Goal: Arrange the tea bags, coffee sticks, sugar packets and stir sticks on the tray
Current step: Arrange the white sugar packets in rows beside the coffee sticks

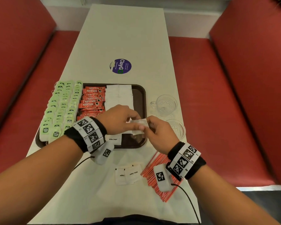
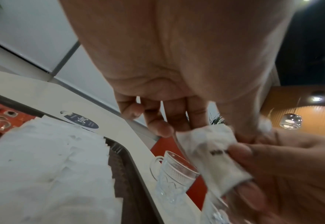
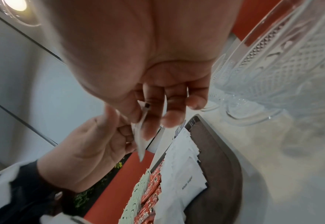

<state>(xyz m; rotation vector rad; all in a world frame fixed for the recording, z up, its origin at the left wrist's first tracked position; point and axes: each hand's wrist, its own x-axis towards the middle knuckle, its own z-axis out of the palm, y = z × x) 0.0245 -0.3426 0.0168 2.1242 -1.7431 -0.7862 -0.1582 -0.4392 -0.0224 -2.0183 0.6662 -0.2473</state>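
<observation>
Both sets of fingers were curled in close pinches on one small white paper sugar packet (image 1: 139,125), the left hand (image 1: 118,119) at its left end and the right hand (image 1: 161,132) at its right, so the packet hung between them above the near right part of the dark brown plastic tray (image 1: 143,95); it was probably held this way to be straightened or turned before being laid down. Just below and beyond the fingers, white sugar packets (image 1: 118,95) already lay in rows on the tray, likely the packet's destination. Further left lay red coffee sticks (image 1: 92,99), then pale green tea bags (image 1: 62,106). Nearer the person than the fingers, two more sugar packets (image 1: 127,175) and the red-and-white stir sticks (image 1: 152,169) waited on the white desk (image 1: 120,38). To the right stood a clear glass cup (image 1: 165,104).
</observation>
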